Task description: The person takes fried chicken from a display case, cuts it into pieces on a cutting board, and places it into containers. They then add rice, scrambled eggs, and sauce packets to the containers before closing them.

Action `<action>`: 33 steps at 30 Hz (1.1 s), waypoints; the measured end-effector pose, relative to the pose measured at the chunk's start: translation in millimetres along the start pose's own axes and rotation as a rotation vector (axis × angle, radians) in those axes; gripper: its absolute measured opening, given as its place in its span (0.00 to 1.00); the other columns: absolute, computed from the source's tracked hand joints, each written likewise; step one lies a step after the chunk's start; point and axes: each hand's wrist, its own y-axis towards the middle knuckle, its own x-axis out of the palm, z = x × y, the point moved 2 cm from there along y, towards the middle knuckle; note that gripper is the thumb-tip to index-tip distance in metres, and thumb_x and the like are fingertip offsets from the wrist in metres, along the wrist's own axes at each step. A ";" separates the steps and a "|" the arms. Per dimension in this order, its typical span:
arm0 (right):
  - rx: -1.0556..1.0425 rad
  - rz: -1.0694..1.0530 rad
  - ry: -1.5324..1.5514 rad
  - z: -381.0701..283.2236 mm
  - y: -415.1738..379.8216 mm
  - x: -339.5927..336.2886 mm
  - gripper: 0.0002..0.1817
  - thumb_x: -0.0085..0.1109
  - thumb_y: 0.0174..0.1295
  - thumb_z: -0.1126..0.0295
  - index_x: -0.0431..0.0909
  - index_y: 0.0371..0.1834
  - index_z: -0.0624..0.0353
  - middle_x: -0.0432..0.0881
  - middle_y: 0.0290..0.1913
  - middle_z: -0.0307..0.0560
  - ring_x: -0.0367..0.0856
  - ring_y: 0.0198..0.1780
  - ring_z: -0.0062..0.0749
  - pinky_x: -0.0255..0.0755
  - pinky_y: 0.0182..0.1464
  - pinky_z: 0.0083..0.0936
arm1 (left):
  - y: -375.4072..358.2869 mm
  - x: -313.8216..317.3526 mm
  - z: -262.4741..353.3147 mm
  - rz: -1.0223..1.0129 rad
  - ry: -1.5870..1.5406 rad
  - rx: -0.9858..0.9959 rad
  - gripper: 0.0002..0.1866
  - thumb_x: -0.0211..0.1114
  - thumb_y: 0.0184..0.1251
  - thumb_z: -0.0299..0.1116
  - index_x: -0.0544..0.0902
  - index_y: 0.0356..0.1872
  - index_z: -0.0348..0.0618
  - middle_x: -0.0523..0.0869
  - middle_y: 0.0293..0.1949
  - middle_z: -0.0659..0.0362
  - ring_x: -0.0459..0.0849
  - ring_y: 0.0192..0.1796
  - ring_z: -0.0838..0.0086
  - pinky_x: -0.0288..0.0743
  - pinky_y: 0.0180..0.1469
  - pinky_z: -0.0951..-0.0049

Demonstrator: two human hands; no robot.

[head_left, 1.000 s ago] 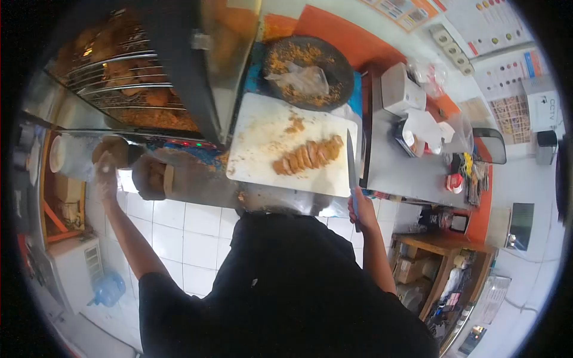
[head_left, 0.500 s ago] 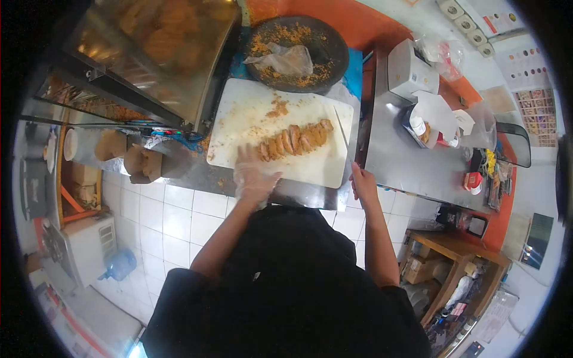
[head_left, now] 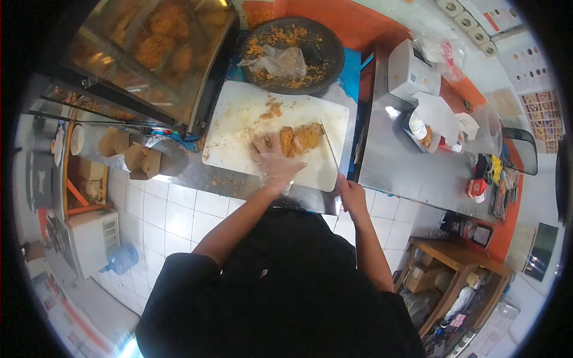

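Sliced, browned meat lies in a row on a white cutting board strewn with crumbs. My left hand, in a clear plastic glove, rests on the left end of the row with its fingers spread and partly covers the slices there. Bare and closed round the handle of a long knife, my right hand is at the board's lower right corner. The blade points up and away, beside the right end of the meat.
Behind the board stands a round dark dish with crumbs and a plastic bag. A glass food case is at the upper left, open cardboard boxes below it. A white device sits on the right counter.
My left hand has moved right onto the meat's left end. The knife and my right hand have shifted slightly left and down, and the view has shifted a little.
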 end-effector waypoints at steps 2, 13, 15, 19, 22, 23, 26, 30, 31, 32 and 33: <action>-0.085 0.045 -0.097 3.4 16.2 -5.9 0.33 0.53 0.69 0.41 0.81 0.24 0.66 0.77 0.17 0.49 0.75 0.15 0.33 0.69 0.17 0.31 | 3.8 2.5 10.1 0.054 0.039 -0.110 0.57 0.81 0.39 0.57 0.66 0.70 0.36 0.60 0.67 0.24 0.54 0.73 0.29 0.42 0.74 0.33; -0.213 0.015 -0.136 9.0 14.7 10.7 0.32 0.52 0.71 0.43 0.79 0.24 0.65 0.74 0.14 0.44 0.72 0.11 0.29 0.67 0.14 0.29 | 73.5 25.0 -29.4 0.047 0.012 0.378 0.50 0.80 0.37 0.59 0.75 0.65 0.44 0.64 0.69 0.37 0.59 0.71 0.39 0.48 0.73 0.37; -0.001 -0.069 0.040 -10.6 -26.7 17.0 0.32 0.51 0.72 0.44 0.79 0.24 0.66 0.73 0.14 0.43 0.71 0.11 0.27 0.65 0.13 0.28 | 81.3 24.8 -44.4 -0.041 -0.034 0.434 0.53 0.81 0.35 0.59 0.73 0.67 0.44 0.60 0.71 0.36 0.56 0.73 0.38 0.48 0.73 0.37; 0.062 -0.044 0.013 -15.3 -31.2 12.4 0.35 0.50 0.71 0.42 0.84 0.29 0.69 0.82 0.20 0.56 0.81 0.17 0.38 0.74 0.23 0.35 | 70.2 4.1 -30.9 -0.046 -0.048 0.321 0.61 0.81 0.33 0.60 0.65 0.74 0.45 0.53 0.74 0.35 0.50 0.75 0.37 0.43 0.74 0.33; -0.071 0.023 -0.041 3.2 12.3 -0.1 0.36 0.51 0.69 0.39 0.84 0.27 0.67 0.82 0.20 0.55 0.84 0.23 0.41 0.76 0.29 0.37 | 36.6 1.8 7.1 0.002 0.031 0.161 0.65 0.81 0.34 0.60 0.59 0.77 0.46 0.52 0.75 0.34 0.46 0.77 0.35 0.41 0.74 0.30; -0.105 0.045 -0.047 9.5 27.9 -0.3 0.36 0.51 0.69 0.39 0.84 0.27 0.68 0.82 0.20 0.55 0.84 0.23 0.41 0.75 0.29 0.38 | 29.8 6.6 18.0 0.006 0.051 0.105 0.66 0.81 0.35 0.60 0.57 0.78 0.47 0.52 0.75 0.33 0.44 0.78 0.34 0.40 0.73 0.29; -0.068 -0.052 -0.093 -18.3 29.9 -12.2 0.36 0.51 0.69 0.40 0.83 0.27 0.68 0.80 0.18 0.55 0.83 0.21 0.41 0.74 0.27 0.38 | 26.9 27.5 36.7 0.034 0.023 -0.002 0.63 0.81 0.35 0.60 0.62 0.76 0.47 0.51 0.76 0.34 0.43 0.78 0.34 0.40 0.72 0.28; -0.106 -0.088 -0.096 11.7 32.4 0.2 0.34 0.53 0.69 0.42 0.81 0.26 0.69 0.77 0.16 0.51 0.78 0.15 0.35 0.70 0.20 0.34 | 40.4 26.7 29.2 0.031 0.119 0.208 0.53 0.75 0.47 0.62 0.65 0.72 0.42 0.52 0.76 0.37 0.45 0.77 0.31 0.42 0.72 0.30; -0.067 -0.115 -0.057 -8.5 11.9 -6.3 0.34 0.54 0.69 0.42 0.81 0.26 0.68 0.76 0.15 0.49 0.77 0.14 0.34 0.69 0.19 0.32 | 40.6 38.8 15.5 0.048 0.148 0.275 0.52 0.75 0.48 0.62 0.66 0.71 0.42 0.53 0.76 0.37 0.46 0.76 0.32 0.43 0.72 0.31; -0.024 -0.140 -0.016 -19.7 -5.1 -11.1 0.33 0.54 0.69 0.42 0.81 0.25 0.68 0.76 0.15 0.48 0.75 0.13 0.33 0.68 0.18 0.31 | 39.8 43.9 4.0 0.062 0.178 0.346 0.51 0.74 0.48 0.62 0.68 0.71 0.42 0.53 0.76 0.38 0.47 0.76 0.33 0.44 0.73 0.33; 0.001 -0.165 0.006 -20.2 -15.2 -13.9 0.33 0.54 0.69 0.43 0.80 0.25 0.67 0.74 0.15 0.45 0.73 0.12 0.29 0.66 0.16 0.29 | 43.1 38.7 -3.9 0.048 0.164 0.396 0.51 0.75 0.47 0.61 0.69 0.70 0.42 0.54 0.76 0.38 0.49 0.76 0.34 0.44 0.74 0.35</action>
